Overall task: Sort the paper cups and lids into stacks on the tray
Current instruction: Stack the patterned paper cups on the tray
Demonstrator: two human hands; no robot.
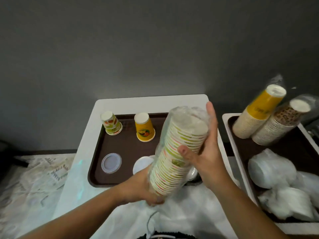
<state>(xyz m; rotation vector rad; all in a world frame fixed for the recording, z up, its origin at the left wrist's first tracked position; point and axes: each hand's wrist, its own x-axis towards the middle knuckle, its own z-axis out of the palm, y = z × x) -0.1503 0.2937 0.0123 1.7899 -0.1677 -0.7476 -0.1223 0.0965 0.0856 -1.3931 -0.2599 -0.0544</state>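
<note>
Sleeved cup stack [174, 152] aloft — left hand [146, 188] cupping its base, right hand [207, 152] gripping its side.

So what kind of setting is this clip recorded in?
Probably a makeshift indoor sorting station, not a cafe counter: two brown trays on small white tables against a bare grey wall, with plastic-sleeved cup stacks and a patterned cloth alongside.

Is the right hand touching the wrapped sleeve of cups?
Touching. The head view shows the right hand gripping the wrapped sleeve of cups, thumb across its front.
</note>
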